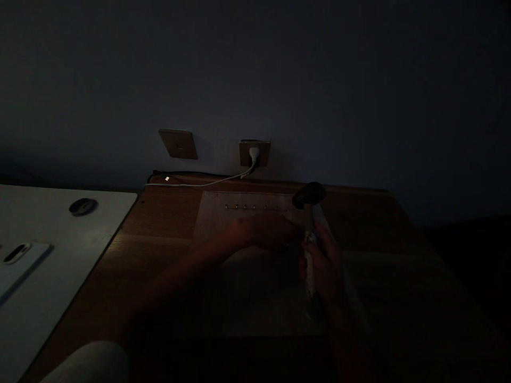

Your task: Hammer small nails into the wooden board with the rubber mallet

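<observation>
In my right hand (325, 268) is a hammer (310, 276), its dark head (309, 195) pointing up and away from me and its handle wrapped in something pale. My left hand (273, 231) reaches across the pale sheet (207, 213) with its fingers curled, close beside the hammer handle. Whatever those fingers hold, if anything, is lost in the dark. Just beyond the left hand, several small shiny nails (245, 207) stand in a row near the far edge of the sheet.
The wooden table (159, 213) meets a wall with a switch plate (178, 144) and a socket (243, 154). A white plug (254, 154) and cable (207, 184) run there. On the white surface (91, 244) at left lie a round dark object (83, 206) and a phone (26, 266).
</observation>
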`<state>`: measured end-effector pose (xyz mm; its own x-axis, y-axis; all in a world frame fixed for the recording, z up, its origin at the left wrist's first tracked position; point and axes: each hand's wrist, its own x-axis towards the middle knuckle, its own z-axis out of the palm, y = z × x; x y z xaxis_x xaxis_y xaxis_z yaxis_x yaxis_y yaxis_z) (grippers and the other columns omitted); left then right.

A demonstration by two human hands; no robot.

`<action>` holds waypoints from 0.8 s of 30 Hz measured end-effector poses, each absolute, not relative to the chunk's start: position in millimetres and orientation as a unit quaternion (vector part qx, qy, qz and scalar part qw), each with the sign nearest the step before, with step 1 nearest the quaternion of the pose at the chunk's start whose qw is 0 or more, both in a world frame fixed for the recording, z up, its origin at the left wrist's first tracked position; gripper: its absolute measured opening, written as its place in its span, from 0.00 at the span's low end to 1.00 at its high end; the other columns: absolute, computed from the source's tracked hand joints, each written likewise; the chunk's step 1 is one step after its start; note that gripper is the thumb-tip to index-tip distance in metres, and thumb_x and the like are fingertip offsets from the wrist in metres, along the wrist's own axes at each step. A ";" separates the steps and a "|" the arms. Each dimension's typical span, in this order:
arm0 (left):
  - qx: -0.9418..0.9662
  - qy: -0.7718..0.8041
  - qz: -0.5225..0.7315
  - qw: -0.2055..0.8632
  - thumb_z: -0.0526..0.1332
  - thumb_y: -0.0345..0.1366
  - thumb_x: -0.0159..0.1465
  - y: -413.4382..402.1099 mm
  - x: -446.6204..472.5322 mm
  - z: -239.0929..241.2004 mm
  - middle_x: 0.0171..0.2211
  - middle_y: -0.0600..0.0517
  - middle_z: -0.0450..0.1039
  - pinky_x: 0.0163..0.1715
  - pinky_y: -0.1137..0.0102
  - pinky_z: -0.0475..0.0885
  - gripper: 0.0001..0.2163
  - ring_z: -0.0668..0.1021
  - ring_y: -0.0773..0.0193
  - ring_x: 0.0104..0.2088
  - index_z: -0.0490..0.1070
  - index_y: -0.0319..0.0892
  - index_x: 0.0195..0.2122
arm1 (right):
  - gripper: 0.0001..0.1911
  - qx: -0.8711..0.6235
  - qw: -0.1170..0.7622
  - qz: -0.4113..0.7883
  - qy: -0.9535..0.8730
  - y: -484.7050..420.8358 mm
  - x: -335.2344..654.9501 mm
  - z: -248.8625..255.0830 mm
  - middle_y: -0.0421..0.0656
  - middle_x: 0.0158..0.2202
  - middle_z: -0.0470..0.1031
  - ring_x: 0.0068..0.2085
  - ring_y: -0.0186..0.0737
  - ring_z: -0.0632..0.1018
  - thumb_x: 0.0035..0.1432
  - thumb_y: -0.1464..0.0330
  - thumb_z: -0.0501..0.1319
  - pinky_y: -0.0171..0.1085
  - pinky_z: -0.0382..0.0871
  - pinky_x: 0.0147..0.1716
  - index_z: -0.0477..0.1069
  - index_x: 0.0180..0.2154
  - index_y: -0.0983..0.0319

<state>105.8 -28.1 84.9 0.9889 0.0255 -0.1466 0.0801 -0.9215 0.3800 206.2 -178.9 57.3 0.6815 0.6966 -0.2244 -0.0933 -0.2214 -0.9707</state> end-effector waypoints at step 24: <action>0.966 0.022 -0.070 0.248 0.63 0.28 0.65 -19.6 106.9 73.0 0.45 0.45 0.83 0.34 0.69 0.71 0.14 0.83 0.56 0.40 0.75 0.40 0.52 | 0.27 -0.678 0.612 0.338 -0.226 -179.3 209.4 55.1 0.30 0.21 0.68 0.14 0.30 0.64 0.52 0.60 0.66 0.30 0.55 0.11 0.73 0.54 0.59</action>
<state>106.9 -19.6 73.0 0.9893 0.0085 -0.1457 0.0776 -0.8762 0.4756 209.4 -179.3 55.1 0.6697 0.7202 -0.1812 -0.1069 -0.1479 -0.9832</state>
